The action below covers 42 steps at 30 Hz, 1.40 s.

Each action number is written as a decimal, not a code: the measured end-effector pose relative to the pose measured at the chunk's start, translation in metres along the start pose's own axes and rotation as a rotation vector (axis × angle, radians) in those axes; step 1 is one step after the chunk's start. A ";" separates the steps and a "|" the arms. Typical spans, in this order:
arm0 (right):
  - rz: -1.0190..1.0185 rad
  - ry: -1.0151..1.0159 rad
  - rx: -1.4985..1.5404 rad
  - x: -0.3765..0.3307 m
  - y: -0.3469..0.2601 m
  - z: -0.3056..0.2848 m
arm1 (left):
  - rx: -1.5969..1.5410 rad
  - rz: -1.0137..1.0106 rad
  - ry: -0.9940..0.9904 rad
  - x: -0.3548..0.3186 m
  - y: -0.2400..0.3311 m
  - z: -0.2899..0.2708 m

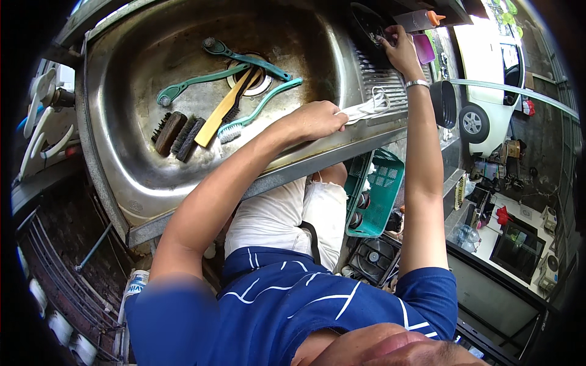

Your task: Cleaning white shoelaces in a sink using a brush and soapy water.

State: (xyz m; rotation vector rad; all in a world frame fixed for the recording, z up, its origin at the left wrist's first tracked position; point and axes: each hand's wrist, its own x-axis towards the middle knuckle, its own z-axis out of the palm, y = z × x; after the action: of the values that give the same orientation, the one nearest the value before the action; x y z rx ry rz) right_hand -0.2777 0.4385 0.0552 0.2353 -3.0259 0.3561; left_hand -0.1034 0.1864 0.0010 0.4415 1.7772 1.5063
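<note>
My left hand (320, 120) is closed at the sink's front edge, gripping one end of a bundle of white cord like shoelaces (370, 108). The rest of the cord lies looped on the ribbed drainboard (378, 78). My right hand (400, 50), a metal band round its wrist, reaches to the far right. Its fingers are bent together at the edge of a dark rounded dish (365, 21) with small pale bits near them. What they pinch, if anything, is too small to make out.
The steel sink (131, 152) holds several teal-handled brushes (204, 78), a yellow-handled brush (221, 113) and two small dark brushes (169, 134). Beyond my right hand are an orange-capped bottle (418, 20) and a pink container (423, 49). A green basket (383, 192) stands below.
</note>
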 end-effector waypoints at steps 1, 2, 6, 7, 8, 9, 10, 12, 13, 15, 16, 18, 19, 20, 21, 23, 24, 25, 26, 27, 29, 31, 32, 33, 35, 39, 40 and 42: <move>-0.037 0.039 -0.024 0.004 0.005 0.003 | -0.004 0.012 0.011 0.002 -0.001 0.001; -0.072 0.076 -0.045 0.005 0.003 0.007 | -0.006 0.019 0.022 0.001 -0.001 0.000; -0.124 0.441 0.046 -0.017 -0.029 0.003 | -0.017 -0.012 0.015 -0.002 -0.006 0.000; -0.149 0.441 0.099 -0.033 -0.043 -0.006 | -0.003 0.011 0.019 -0.003 -0.005 -0.001; -0.157 0.416 0.159 -0.057 -0.061 -0.012 | 0.009 0.037 0.019 -0.001 -0.005 0.000; -0.106 0.339 0.211 -0.083 -0.085 -0.012 | 0.003 0.029 0.021 -0.001 -0.008 -0.001; -0.111 0.251 0.258 -0.109 -0.107 -0.009 | 0.005 0.041 0.042 -0.003 -0.010 -0.001; -0.260 0.228 0.250 -0.147 -0.121 0.009 | 0.010 0.066 0.039 0.001 -0.010 0.002; -0.227 0.184 0.238 -0.162 -0.122 0.022 | 0.063 0.080 0.079 0.001 -0.010 0.003; -0.238 0.220 0.116 -0.174 -0.119 0.032 | 0.208 0.086 0.154 -0.006 -0.007 0.006; -0.247 0.237 0.032 -0.176 -0.115 0.031 | 0.208 0.083 0.142 -0.005 -0.006 0.007; -0.275 0.293 0.013 -0.167 -0.086 0.035 | 0.298 0.135 0.200 -0.011 -0.003 0.010; -0.218 0.296 -0.042 -0.162 -0.067 0.030 | 0.300 0.095 0.145 -0.012 0.003 0.007; -0.158 0.363 -0.144 -0.155 -0.042 0.031 | 0.305 0.090 0.105 -0.011 -0.002 0.005; -0.120 0.367 -0.172 -0.150 -0.015 0.026 | 0.309 0.087 0.123 -0.009 -0.003 0.006; -0.088 0.373 -0.207 -0.147 0.000 0.016 | 0.309 0.094 0.145 -0.006 -0.004 0.009; -0.020 0.395 -0.098 -0.147 -0.002 0.012 | 0.278 0.089 0.159 -0.006 -0.005 0.009; 0.047 0.414 0.012 -0.151 -0.004 0.009 | 0.247 0.083 0.173 -0.005 -0.007 0.010; 0.085 0.442 0.130 -0.156 -0.042 0.008 | 0.248 0.081 0.193 -0.006 -0.012 0.011; 0.040 0.396 0.196 -0.163 -0.065 0.011 | 0.258 0.088 0.215 -0.004 -0.012 0.010; -0.232 0.283 0.206 -0.178 -0.112 0.019 | 0.245 0.085 0.205 -0.005 -0.017 0.012; -0.258 0.245 0.166 -0.185 -0.107 0.026 | 0.254 0.059 0.138 -0.008 -0.012 0.008; -0.256 0.287 0.138 -0.182 -0.091 0.028 | 0.260 0.054 0.139 -0.009 -0.009 0.006; -0.178 0.338 0.044 -0.178 -0.065 0.025 | 0.270 0.050 0.135 -0.008 -0.005 0.006; -0.083 0.418 -0.019 -0.167 0.002 0.012 | 0.244 0.055 0.094 -0.007 0.003 0.006; 0.061 0.451 0.062 -0.166 -0.020 0.000 | 0.205 0.034 0.151 -0.005 -0.019 0.007; 0.040 0.485 0.194 -0.171 -0.050 0.004 | 0.263 0.039 0.136 -0.002 -0.018 0.007; -0.181 0.379 0.249 -0.181 -0.106 0.014 | 0.259 0.037 0.110 -0.003 -0.008 0.004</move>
State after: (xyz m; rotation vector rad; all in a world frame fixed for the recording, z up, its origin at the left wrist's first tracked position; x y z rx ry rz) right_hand -0.0834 0.3591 0.0464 0.4047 -2.5631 0.6765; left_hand -0.0968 0.1848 -0.0060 0.5297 2.0725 1.3518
